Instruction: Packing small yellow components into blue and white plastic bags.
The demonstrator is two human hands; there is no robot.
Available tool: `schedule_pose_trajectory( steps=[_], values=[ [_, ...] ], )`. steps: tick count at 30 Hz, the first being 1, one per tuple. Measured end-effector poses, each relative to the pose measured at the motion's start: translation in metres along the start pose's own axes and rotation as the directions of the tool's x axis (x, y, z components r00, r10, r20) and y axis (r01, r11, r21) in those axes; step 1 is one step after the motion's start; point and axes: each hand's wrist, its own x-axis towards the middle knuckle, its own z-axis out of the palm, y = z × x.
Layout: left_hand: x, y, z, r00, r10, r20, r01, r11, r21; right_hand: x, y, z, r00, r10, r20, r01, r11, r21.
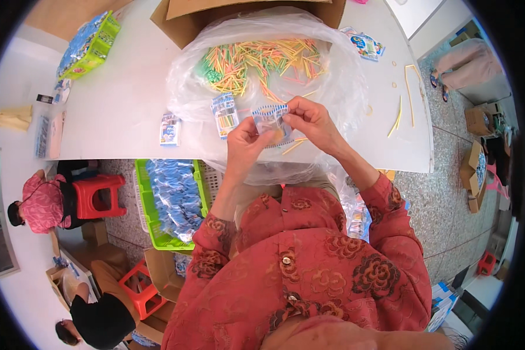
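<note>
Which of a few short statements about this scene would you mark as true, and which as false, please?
1. The left hand holds a small packet. True.
2. The right hand lies flat on the table. False: it grips the packet too.
3. The pile of thin sticks is all blue. False: it mixes yellow, green and pink.
4. A cardboard box stands beyond that pile, at the far side. True.
5. The green basket near the left elbow holds blue packages. True.
6. The person's shirt is plain white. False: it is red with a flower pattern.
</note>
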Motion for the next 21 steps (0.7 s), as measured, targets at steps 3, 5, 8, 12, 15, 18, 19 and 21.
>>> schedule_pose_trajectory(
  steps=[3, 5, 8, 12, 15, 18, 19, 21],
  values=[
    [-0.006, -0.008, -0.017, 0.993, -0.078, 0.086, 0.071, 0.994, 0.079, -0.004, 0.01, 0.01, 0.998, 0.031, 0.053, -0.032, 0.999, 0.02],
    [-0.009, -0.014, -0.03, 0.996, -0.079, 0.039, 0.073, 0.988, 0.138, -0.006, 0.018, 0.016, 0.999, 0.036, 0.018, -0.036, 0.999, -0.029],
    [-0.002, -0.022, -0.064, 0.991, -0.134, -0.019, 0.133, 0.944, 0.303, -0.005, 0.016, 0.02, 0.999, 0.034, 0.012, -0.029, 0.954, -0.299],
    [0.017, -0.031, -0.092, 0.988, -0.125, -0.086, 0.148, 0.922, 0.359, -0.013, 0.03, 0.017, 0.99, 0.134, 0.043, -0.109, 0.922, -0.371],
    [0.033, -0.04, -0.104, 0.994, -0.074, -0.083, 0.101, 0.91, 0.403, -0.02, 0.037, 0.015, 0.992, 0.104, 0.067, -0.063, 0.889, -0.454],
    [0.041, -0.056, -0.118, 0.989, -0.014, -0.149, 0.106, 0.766, 0.634, -0.022, 0.038, 0.015, 0.994, 0.09, 0.062, -0.052, 0.885, -0.462],
    [0.042, -0.065, -0.123, 0.981, 0.141, -0.132, -0.01, 0.718, 0.696, -0.022, 0.037, 0.015, 0.993, 0.111, 0.04, -0.081, 0.892, -0.446],
    [0.042, -0.063, -0.118, 0.95, 0.292, -0.114, -0.106, 0.642, 0.76, -0.024, 0.04, 0.012, 0.99, 0.134, 0.032, -0.108, 0.899, -0.424]
  ],
)
